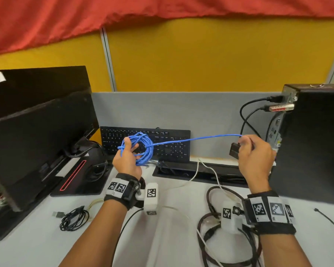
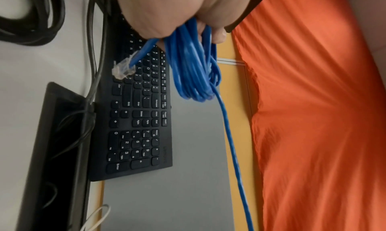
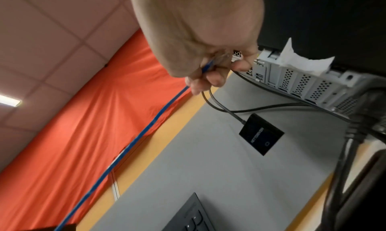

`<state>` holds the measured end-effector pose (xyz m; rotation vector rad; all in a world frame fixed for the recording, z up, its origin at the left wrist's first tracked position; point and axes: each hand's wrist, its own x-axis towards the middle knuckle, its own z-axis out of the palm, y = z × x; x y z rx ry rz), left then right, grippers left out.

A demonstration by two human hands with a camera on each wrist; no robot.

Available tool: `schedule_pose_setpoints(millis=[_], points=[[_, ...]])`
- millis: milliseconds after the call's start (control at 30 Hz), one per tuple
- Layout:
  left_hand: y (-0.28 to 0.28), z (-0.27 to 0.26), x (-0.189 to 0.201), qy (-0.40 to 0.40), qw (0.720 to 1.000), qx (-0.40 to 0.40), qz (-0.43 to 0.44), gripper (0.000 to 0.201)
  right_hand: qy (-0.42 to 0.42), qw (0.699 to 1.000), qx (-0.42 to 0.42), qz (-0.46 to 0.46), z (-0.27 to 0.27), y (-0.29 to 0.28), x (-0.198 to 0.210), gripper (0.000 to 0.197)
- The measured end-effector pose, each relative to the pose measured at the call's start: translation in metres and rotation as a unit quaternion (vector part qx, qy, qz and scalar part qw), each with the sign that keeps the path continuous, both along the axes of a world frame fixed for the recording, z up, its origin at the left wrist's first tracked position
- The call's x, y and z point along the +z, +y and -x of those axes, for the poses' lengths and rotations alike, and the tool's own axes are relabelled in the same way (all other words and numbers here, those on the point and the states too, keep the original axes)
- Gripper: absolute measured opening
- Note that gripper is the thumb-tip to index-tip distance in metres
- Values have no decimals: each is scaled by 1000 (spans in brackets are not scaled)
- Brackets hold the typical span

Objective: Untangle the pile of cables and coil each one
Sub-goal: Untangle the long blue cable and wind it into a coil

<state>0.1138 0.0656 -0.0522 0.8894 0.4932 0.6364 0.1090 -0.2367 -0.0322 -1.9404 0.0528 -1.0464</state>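
Note:
A blue network cable (image 1: 143,149) is wound into a coil that my left hand (image 1: 126,157) grips above the desk, in front of the keyboard. In the left wrist view the coil (image 2: 192,69) hangs from my fingers and one clear plug (image 2: 122,69) sticks out. A straight run of the cable (image 1: 197,139) stretches right to my right hand (image 1: 253,153), which pinches its far end (image 3: 208,66) near the computer tower. On the desk lie a coiled black USB cable (image 1: 73,218) and a loose tangle of dark brown and white cables (image 1: 212,228).
A black keyboard (image 1: 174,147) leans against the grey partition. A monitor (image 1: 33,143) stands at left, a black tower (image 1: 312,143) with plugged cables at right. A small black adapter box (image 3: 261,133) hangs by the tower. A cable slot (image 1: 181,170) is cut into the desk.

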Motion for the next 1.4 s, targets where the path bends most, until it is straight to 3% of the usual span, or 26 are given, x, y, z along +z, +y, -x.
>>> schedule_pose_setpoints(millis=[100, 200, 300, 367, 533, 633, 700, 800, 867, 933, 1000, 1100, 1200, 1300, 1400], points=[[-6, 1, -2, -28, 999, 24, 3, 34, -10, 999, -13, -28, 5, 1, 1, 24], [-7, -2, 7, -42, 998, 43, 8, 28, 131, 988, 73, 42, 4, -11, -2, 31], [-2, -3, 22, -50, 997, 30, 43, 45, 308, 916, 166, 194, 5, -13, -4, 32], [-2, 0, 30, -52, 995, 4, 82, 55, 344, 887, 204, 231, 2, -10, -6, 28], [-20, 8, 44, -91, 985, -68, 128, 52, 321, 869, 253, 278, -6, -3, -10, 27], [-43, 9, 45, -116, 984, -85, 104, 40, 307, 862, 258, 310, -5, 5, -17, 15], [-60, 9, 41, -132, 987, -78, 57, 31, 300, 865, 271, 297, -4, 10, -18, 16], [-81, 8, 31, -160, 985, -53, -48, 18, 280, 867, 323, 256, 1, 11, -14, 37], [-91, 8, 24, -177, 975, -34, -133, 14, 265, 849, 405, 214, 7, 12, -11, 63], [-99, 9, 19, -195, 961, -28, -193, 14, 263, 828, 482, 112, 14, 17, -6, 86], [-106, 12, 17, -212, 948, -32, -237, 19, 260, 831, 492, 16, 17, 27, 2, 82], [-118, 18, 18, -229, 933, -52, -273, 14, 254, 867, 426, -45, 17, 41, 5, 73], [-119, 20, 29, -245, 936, -36, -251, 13, 219, 888, 402, -31, 14, 37, 5, 66], [-100, 13, 45, -230, 963, 1, -144, 15, 181, 885, 429, -25, 14, 12, 9, 56], [-95, 8, 49, -207, 977, -16, -47, 16, 167, 869, 465, 13, 16, 5, 8, 45]])
